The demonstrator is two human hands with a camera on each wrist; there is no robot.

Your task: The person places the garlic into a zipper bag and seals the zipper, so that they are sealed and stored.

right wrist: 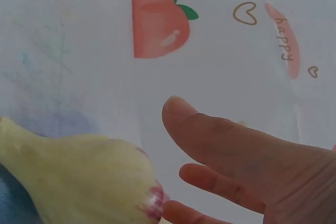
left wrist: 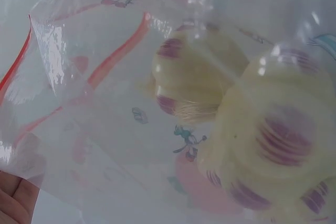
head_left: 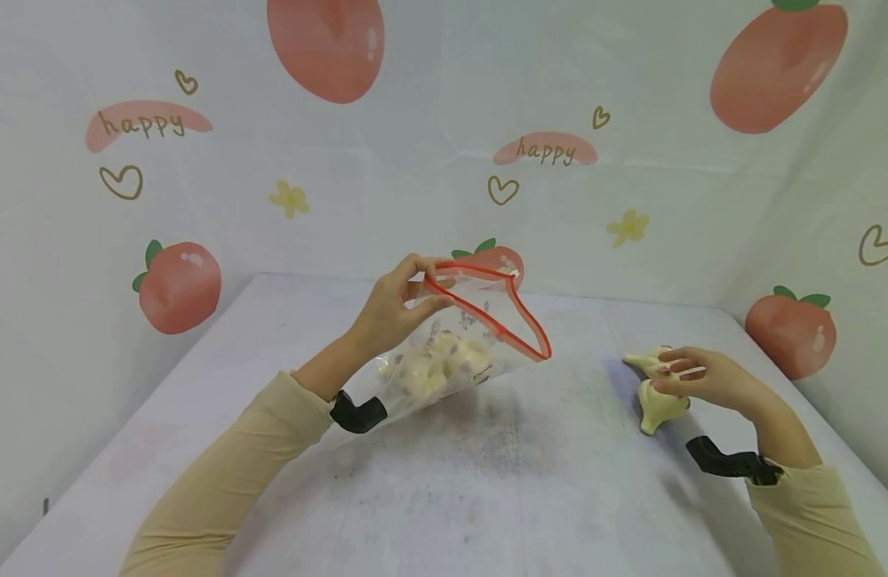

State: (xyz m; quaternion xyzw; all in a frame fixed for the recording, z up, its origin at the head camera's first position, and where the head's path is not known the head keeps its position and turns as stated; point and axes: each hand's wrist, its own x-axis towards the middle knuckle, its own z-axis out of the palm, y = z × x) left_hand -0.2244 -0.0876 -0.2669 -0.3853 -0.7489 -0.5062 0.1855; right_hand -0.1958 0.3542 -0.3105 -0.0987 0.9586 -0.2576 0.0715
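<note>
With its thumb and fingers, my left hand [head_left: 397,312] pinches the rim of a clear zip bag [head_left: 498,324] with a red-edged mouth. The bag tilts, its mouth gaping toward the right. Several pale garlic bulbs [head_left: 422,377] lie inside; the left wrist view shows purple streaks on the bulbs [left wrist: 283,135] through the printed film. On the right, my right hand [head_left: 721,381] reaches over two more garlic bulbs, a nearer one [head_left: 662,405] and one behind it [head_left: 642,366]. Its fingers are spread and relaxed; in the right wrist view the thumb [right wrist: 210,135] stands apart from a bulb [right wrist: 89,171].
A white table [head_left: 458,505] with faint dark specks lies under everything. Behind it hangs a pale cloth backdrop [head_left: 415,184] printed with red fruits, hearts and the word happy. A black wrist mount [head_left: 359,413] sits by the left sleeve, another black mount [head_left: 728,462] by the right.
</note>
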